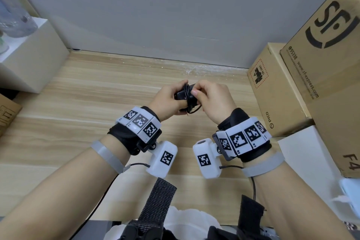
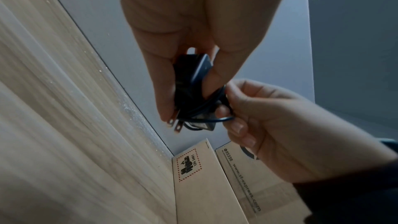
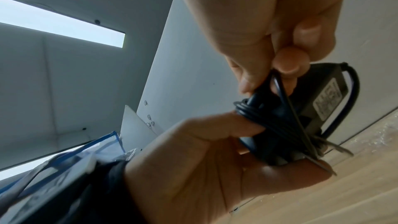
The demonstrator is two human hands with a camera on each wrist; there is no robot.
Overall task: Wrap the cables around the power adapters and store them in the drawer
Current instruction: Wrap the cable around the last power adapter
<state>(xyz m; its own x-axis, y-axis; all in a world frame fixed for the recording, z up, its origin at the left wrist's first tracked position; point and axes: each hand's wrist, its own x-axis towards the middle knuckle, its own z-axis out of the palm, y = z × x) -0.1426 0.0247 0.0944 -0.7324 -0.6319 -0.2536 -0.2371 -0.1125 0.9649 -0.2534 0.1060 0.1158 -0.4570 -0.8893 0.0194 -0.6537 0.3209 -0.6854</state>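
Note:
A black power adapter (image 1: 182,94) (image 2: 189,81) (image 3: 318,98) is held in the air above the wooden desk (image 1: 97,103), its metal prongs (image 2: 175,125) pointing down. Its thin black cable (image 1: 188,91) (image 2: 206,118) (image 3: 269,122) is wound in several turns around the body. My left hand (image 1: 169,99) (image 2: 193,43) (image 3: 215,159) grips the adapter between thumb and fingers. My right hand (image 1: 210,99) (image 2: 269,125) (image 3: 280,40) pinches the cable's loose end right at the adapter. No drawer is in view.
Two stacked cardboard boxes (image 1: 282,91) (image 1: 331,45) (image 2: 215,185) stand at the desk's right side against the grey wall. A white block (image 1: 33,58) sits at the left with a clear plastic item on top. A white box (image 1: 303,158) lies at the right front.

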